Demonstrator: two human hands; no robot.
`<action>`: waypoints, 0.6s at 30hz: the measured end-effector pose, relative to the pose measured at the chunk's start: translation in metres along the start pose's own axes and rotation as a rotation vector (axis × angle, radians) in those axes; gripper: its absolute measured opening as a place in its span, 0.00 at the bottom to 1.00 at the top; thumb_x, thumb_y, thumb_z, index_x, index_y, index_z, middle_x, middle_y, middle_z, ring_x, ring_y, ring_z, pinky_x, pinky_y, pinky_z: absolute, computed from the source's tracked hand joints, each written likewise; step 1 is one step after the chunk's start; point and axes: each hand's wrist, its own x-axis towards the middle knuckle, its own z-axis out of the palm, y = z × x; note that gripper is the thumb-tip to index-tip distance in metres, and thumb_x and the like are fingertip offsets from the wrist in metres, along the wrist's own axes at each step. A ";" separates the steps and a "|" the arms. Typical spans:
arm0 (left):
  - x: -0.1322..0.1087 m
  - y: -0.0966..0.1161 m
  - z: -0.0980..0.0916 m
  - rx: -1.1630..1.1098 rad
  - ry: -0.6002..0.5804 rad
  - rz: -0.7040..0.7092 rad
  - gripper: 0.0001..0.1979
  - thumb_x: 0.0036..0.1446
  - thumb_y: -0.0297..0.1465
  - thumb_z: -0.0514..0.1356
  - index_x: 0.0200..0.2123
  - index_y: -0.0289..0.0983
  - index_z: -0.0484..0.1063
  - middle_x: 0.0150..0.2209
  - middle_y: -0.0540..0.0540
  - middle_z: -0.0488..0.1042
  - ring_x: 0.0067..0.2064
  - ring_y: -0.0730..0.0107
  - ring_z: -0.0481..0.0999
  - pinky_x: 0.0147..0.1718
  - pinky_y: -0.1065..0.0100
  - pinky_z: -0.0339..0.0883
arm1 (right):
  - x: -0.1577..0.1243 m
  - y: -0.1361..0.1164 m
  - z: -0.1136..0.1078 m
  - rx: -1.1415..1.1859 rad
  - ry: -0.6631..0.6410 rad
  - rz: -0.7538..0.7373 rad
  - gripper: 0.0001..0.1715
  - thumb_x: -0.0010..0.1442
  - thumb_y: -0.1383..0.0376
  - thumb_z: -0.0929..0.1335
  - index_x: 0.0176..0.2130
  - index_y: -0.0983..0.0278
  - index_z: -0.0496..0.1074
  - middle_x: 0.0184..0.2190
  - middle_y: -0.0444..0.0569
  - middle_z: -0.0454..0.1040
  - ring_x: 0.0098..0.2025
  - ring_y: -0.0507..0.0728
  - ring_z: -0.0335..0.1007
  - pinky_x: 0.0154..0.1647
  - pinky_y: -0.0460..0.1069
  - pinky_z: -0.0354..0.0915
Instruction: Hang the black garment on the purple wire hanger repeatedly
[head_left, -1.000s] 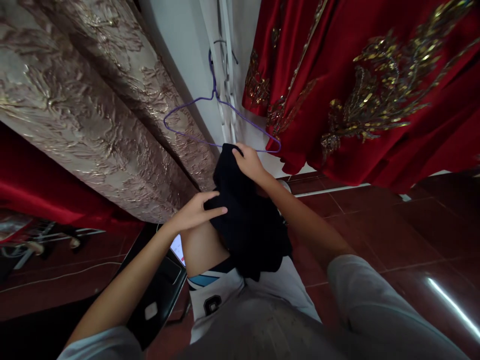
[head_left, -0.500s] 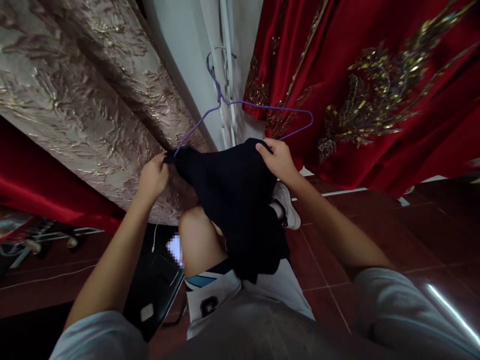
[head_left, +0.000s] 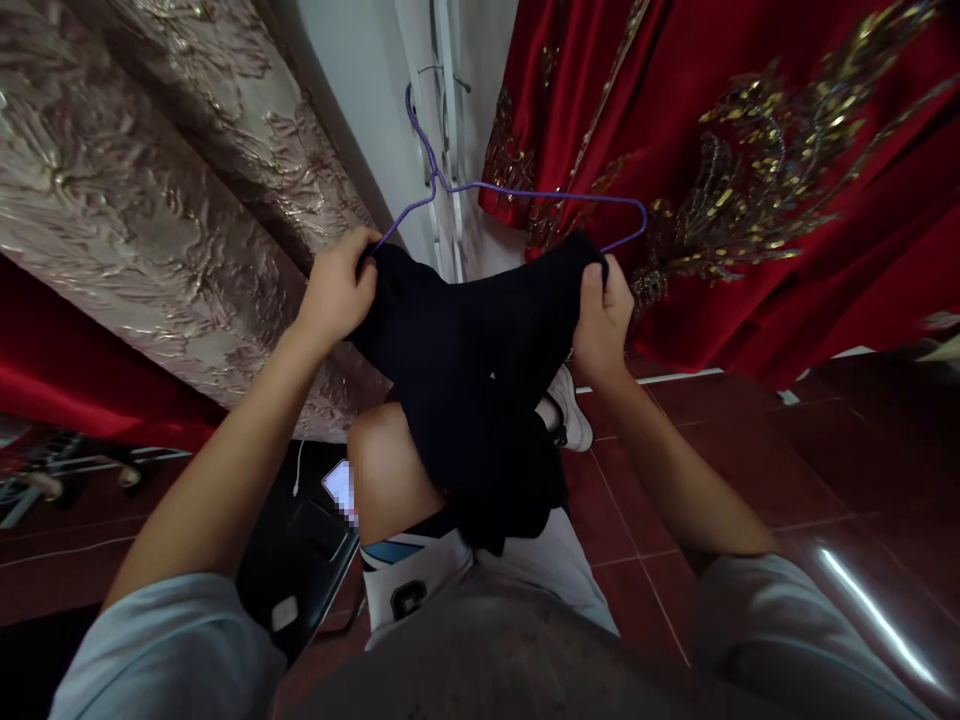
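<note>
white shorts (head_left: 435,575) are nearest, and over them and the front of the lap hangs a dark cloth (head_left: 465,370), its upper part pulled wide between the two hands. the grip of the left hand (head_left: 341,285) is clamped on one upper corner, and the grip of the right hand (head_left: 604,325) is clamped on the other, while a purple hanger (head_left: 547,193) rises just behind the cloth, its lower part hidden. farther away, its hook reaches a white rack (head_left: 452,150), between beige textured fabric (head_left: 187,200) and a red garment (head_left: 637,100).
</note>
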 end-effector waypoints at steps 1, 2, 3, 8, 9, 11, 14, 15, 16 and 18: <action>-0.001 -0.001 0.000 0.021 0.004 -0.010 0.13 0.65 0.31 0.56 0.52 0.41 0.73 0.49 0.43 0.79 0.54 0.53 0.78 0.60 0.56 0.68 | 0.001 0.000 0.002 0.052 -0.035 0.066 0.28 0.68 0.41 0.61 0.49 0.59 0.73 0.47 0.52 0.77 0.53 0.61 0.73 0.57 0.58 0.70; -0.001 -0.002 0.000 0.045 0.008 -0.017 0.14 0.65 0.30 0.55 0.52 0.41 0.73 0.49 0.43 0.79 0.54 0.53 0.78 0.60 0.56 0.68 | 0.001 -0.001 0.004 0.105 -0.105 0.148 0.29 0.66 0.40 0.62 0.50 0.58 0.73 0.47 0.52 0.77 0.54 0.61 0.74 0.57 0.58 0.71; -0.002 -0.003 -0.001 0.069 0.011 -0.022 0.15 0.64 0.29 0.55 0.53 0.41 0.73 0.49 0.44 0.79 0.53 0.53 0.79 0.59 0.57 0.68 | 0.000 -0.004 0.005 0.155 -0.202 0.243 0.30 0.65 0.39 0.64 0.50 0.58 0.73 0.47 0.52 0.78 0.54 0.62 0.74 0.56 0.58 0.72; -0.004 -0.010 -0.009 0.128 0.035 -0.029 0.15 0.64 0.26 0.53 0.50 0.40 0.74 0.43 0.47 0.80 0.46 0.59 0.80 0.52 0.61 0.71 | 0.010 -0.029 -0.018 0.161 -0.510 0.327 0.24 0.55 0.50 0.76 0.46 0.59 0.75 0.43 0.49 0.78 0.47 0.61 0.76 0.52 0.56 0.73; -0.003 -0.011 -0.011 0.118 0.040 -0.022 0.13 0.65 0.26 0.52 0.48 0.40 0.74 0.42 0.48 0.79 0.45 0.61 0.79 0.52 0.62 0.72 | 0.017 -0.034 -0.028 0.080 -0.474 0.203 0.25 0.52 0.54 0.78 0.47 0.58 0.75 0.45 0.49 0.78 0.48 0.60 0.75 0.52 0.55 0.73; -0.002 -0.012 -0.013 0.080 0.044 -0.006 0.11 0.68 0.27 0.52 0.45 0.38 0.74 0.41 0.50 0.78 0.44 0.64 0.78 0.51 0.63 0.71 | 0.036 -0.038 -0.045 -0.101 -0.363 -0.025 0.31 0.49 0.61 0.80 0.52 0.57 0.73 0.49 0.49 0.77 0.48 0.60 0.74 0.51 0.55 0.72; -0.002 -0.010 -0.013 0.004 0.049 -0.007 0.11 0.71 0.31 0.51 0.44 0.39 0.74 0.42 0.51 0.78 0.46 0.65 0.77 0.53 0.63 0.70 | 0.068 -0.031 -0.059 -0.297 -0.276 -0.172 0.30 0.54 0.67 0.77 0.55 0.58 0.73 0.46 0.51 0.77 0.41 0.56 0.74 0.47 0.55 0.69; -0.003 -0.008 -0.013 -0.012 0.050 -0.009 0.12 0.71 0.32 0.51 0.44 0.40 0.75 0.43 0.51 0.79 0.47 0.64 0.77 0.54 0.62 0.70 | 0.078 -0.027 -0.060 -0.347 -0.287 -0.186 0.23 0.55 0.69 0.75 0.51 0.61 0.76 0.41 0.50 0.78 0.37 0.54 0.72 0.44 0.54 0.68; -0.004 -0.007 -0.014 -0.020 0.052 -0.009 0.13 0.72 0.33 0.51 0.45 0.40 0.76 0.44 0.50 0.79 0.48 0.62 0.77 0.54 0.61 0.70 | 0.086 -0.023 -0.061 -0.382 -0.318 -0.184 0.14 0.57 0.70 0.74 0.45 0.64 0.79 0.36 0.50 0.78 0.33 0.52 0.70 0.41 0.53 0.67; -0.008 -0.007 -0.017 -0.008 0.071 -0.001 0.14 0.71 0.33 0.51 0.49 0.39 0.76 0.47 0.48 0.80 0.50 0.59 0.77 0.55 0.58 0.69 | 0.098 -0.017 -0.060 -0.353 -0.412 -0.083 0.03 0.60 0.68 0.72 0.34 0.67 0.79 0.28 0.49 0.77 0.28 0.50 0.67 0.34 0.51 0.64</action>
